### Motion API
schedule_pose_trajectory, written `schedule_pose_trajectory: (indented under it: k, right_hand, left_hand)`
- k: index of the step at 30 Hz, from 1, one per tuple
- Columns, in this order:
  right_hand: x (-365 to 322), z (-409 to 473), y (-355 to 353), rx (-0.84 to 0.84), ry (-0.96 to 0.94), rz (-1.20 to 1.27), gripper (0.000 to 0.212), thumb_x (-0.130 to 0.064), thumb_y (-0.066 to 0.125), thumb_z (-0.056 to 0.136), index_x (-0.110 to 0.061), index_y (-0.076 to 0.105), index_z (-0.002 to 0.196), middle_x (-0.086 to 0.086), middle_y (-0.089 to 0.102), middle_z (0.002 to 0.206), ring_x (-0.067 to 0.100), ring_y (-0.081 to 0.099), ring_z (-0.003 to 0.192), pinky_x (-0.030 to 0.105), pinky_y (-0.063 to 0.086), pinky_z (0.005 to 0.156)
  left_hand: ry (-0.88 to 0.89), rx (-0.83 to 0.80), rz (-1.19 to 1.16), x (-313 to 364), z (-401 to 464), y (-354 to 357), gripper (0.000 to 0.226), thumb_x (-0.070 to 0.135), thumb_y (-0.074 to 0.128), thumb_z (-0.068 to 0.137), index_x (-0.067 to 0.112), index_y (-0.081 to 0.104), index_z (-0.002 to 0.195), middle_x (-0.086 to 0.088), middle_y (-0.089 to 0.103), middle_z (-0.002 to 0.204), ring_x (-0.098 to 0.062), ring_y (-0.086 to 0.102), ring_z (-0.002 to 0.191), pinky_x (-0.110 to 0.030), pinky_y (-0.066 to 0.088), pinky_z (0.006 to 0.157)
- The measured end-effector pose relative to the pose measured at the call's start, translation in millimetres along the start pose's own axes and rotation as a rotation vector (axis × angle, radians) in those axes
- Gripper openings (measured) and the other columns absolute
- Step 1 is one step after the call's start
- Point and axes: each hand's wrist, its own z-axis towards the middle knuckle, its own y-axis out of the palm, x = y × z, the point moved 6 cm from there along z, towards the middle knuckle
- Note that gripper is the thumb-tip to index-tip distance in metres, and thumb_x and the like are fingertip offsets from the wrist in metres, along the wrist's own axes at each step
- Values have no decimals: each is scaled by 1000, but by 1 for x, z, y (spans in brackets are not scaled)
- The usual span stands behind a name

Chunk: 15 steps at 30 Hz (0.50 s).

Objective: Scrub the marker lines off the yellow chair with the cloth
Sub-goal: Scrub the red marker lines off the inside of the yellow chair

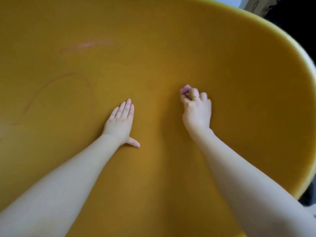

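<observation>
Closest to me, both bare forearms reach out over the yellow chair (pixel 153 48), whose seat fills nearly everything I can see. The left hand (pixel 120 122) lies flat on the plastic, fingers straight and together, thumb splayed out, bracing. The right hand (pixel 196 108) is balled up with its fingers curled tight round a small pink-purple cloth (pixel 185 88), only a corner of which pokes out past the knuckles against the seat; there is a ring (pixel 195 96) on one finger. From here I'd worry about two things. The cloth is bunched so small that knuckles or the ring could drag on the plastic and scratch it instead of the fabric doing the scrubbing. The marks left also sit well away from that hand: a thin looping marker line (pixel 71 79) off to the left, and further up a pale pinkish smear (pixel 85 45), which may be ink spread rather than lifted. Furthest off, past the rim at top right, there is a strip of what looks like cardboard (pixel 254 7) with a few dark letters, too cropped and blurred to read.
</observation>
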Motion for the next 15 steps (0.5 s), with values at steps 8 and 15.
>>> schedule_pose_trajectory:
  k: [8,15]
  right_hand:
    - [-101,-59,53,-287,-216,300,34,-18,56,66,-13,72,96,8,65,91,27,50,60,27,44,55]
    - [-48,-90,12,-362,-392,94,38,-6,58,70,-25,71,100,0,63,87,25,51,62,24,34,54]
  left_hand:
    - [10,1,-96,-5,3,3,141,68,73,54,4,-13,147,-8,-27,153,-19,-15,144,-30,1,116]
    - [-46,-54,-38,1,-4,-4,138,68,70,58,3,-14,146,-10,-25,153,-21,-11,144,-32,1,117]
